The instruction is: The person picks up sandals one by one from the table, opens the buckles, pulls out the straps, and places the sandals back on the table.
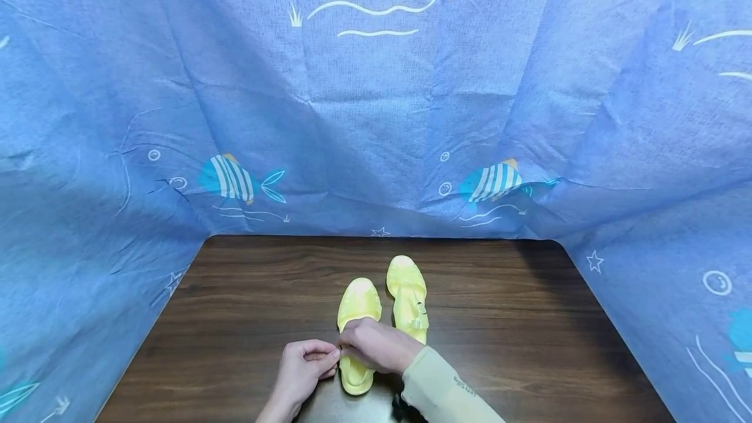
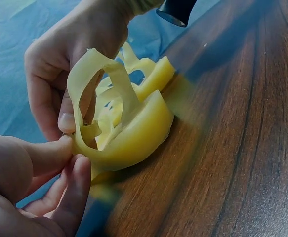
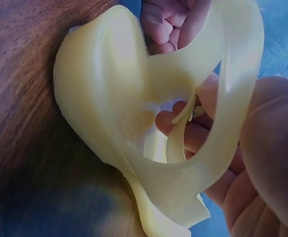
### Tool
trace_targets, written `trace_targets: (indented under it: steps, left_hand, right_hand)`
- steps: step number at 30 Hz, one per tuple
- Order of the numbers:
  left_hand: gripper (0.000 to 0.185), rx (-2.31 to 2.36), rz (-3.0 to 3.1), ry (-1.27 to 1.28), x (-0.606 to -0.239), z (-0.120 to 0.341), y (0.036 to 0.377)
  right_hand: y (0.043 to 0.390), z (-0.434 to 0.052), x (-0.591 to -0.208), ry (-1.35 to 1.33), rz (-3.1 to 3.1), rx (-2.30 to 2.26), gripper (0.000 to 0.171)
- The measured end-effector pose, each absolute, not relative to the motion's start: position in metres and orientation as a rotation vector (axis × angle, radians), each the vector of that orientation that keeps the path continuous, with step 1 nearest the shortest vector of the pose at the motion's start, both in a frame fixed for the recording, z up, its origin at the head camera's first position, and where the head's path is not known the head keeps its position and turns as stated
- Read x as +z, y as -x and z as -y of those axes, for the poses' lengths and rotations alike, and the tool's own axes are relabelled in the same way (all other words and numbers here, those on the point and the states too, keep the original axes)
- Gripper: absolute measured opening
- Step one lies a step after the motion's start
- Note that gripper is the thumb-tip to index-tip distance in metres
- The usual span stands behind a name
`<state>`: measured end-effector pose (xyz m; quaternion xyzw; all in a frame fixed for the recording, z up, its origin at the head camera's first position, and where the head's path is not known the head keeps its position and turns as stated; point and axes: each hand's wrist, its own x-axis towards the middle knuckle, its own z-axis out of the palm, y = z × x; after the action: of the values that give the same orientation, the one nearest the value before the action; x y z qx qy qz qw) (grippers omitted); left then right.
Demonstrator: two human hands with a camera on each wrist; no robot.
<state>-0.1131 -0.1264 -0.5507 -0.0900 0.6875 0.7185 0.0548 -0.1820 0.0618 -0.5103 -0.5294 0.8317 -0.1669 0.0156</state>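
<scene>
A pair of yellow sandals lies on the table, toes pointing away. Both hands are at the nearer left sandal (image 1: 360,299). At its outer side, my left hand (image 1: 305,367) pinches the ankle strap (image 2: 76,140) between thumb and fingertips. My right hand (image 1: 378,343) reaches across from the right and grips the same strap by a small metal buckle (image 3: 195,106). In the right wrist view its fingers show through the loop of the heel strap. To the right lies the other sandal (image 1: 407,279), untouched, partly hidden by the right hand.
The dark wooden table (image 1: 505,318) extends to both sides of the sandals. A blue cloth (image 1: 364,116) with fish prints hangs behind it and along its sides. A small black object (image 1: 405,408) shows under the right sleeve at the near edge.
</scene>
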Motion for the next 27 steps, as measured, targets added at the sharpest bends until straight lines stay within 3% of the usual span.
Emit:
trace_targets:
  steps: [27]
  left_hand:
    - [0.021,2.255,-1.959,0.419,-0.5486,0.1241,0.1175]
  right_hand:
    - [0.1914,-0.0630,-0.5101,1.604,-2.543,-0.641,0.006]
